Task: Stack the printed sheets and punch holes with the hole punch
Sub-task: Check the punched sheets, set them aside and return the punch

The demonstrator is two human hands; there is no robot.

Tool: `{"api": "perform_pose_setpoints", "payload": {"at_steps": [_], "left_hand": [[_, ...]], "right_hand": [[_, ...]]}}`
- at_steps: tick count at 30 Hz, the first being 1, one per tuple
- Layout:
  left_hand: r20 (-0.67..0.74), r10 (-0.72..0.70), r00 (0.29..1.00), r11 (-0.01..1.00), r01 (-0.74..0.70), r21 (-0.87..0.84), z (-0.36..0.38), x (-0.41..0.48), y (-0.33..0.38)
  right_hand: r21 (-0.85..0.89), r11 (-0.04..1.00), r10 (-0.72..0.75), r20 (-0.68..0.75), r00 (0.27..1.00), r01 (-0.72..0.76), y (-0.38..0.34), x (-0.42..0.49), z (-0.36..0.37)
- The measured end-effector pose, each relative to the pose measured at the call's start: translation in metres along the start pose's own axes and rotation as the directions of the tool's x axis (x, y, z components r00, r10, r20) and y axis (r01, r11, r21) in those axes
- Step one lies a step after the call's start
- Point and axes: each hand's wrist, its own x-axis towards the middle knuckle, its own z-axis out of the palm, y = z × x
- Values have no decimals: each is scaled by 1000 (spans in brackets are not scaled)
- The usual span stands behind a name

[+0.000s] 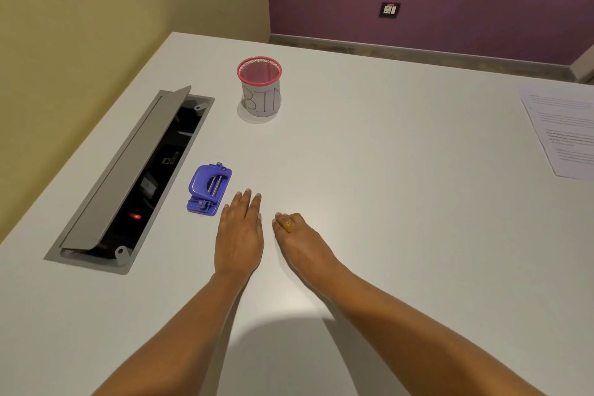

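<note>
Both hands empty on the desk point(369, 154); work items untouched.
Left hand point(239, 235) flat, fingers extended, just beside the blue hole punch point(209, 190). Right hand point(300, 238) fingers curled, gripping nothing. Printed sheets point(565, 128) lie well apart, far right.

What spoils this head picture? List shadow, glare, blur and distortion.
Head view: a broad soft shadow darkens the white table near the bottom edge; mild sheen beside the right hand; wide-angle bending of table edges; text on the printed paper sheets is too blurred to read.
</note>
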Motion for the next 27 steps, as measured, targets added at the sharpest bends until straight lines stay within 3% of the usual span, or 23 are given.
{"api": "perform_pose_setpoints", "payload": {"at_steps": [4, 8, 12, 17, 21, 24, 27], "left_hand": [[4, 2, 1000, 1000, -2, 18, 0, 1, 0], [8, -4, 1000, 1000, 4, 25, 1, 2, 0], [11, -1, 1000, 999, 0, 32, 1, 1, -1], [10, -1, 1000, 1000, 0, 27, 1, 2, 0], [15, -3, 1000, 1000, 2, 23, 0, 2, -1], [9, -8, 1000, 1000, 8, 7, -1, 2, 1], [-2, -6, 1000, 1000, 6, -1, -2, 3, 1]], "right_hand": [[-127, 991, -41, -32, 999, 37, -3, 4, -9], [58, 998, -29, -69, 997, 33, -8, 8, -19], [70, 998, -1, -74, 997, 6, -9, 13, -22], [-130, 990, -59, -78, 995, 49, -8, 21, -19], [-151, 987, -71, -83, 994, 58, -6, 23, -19], [87, 994, 79, -121, 989, -69, -5, 25, -24], [449, 843, 378, -103, 920, -296, -2, 31, -36]]}}
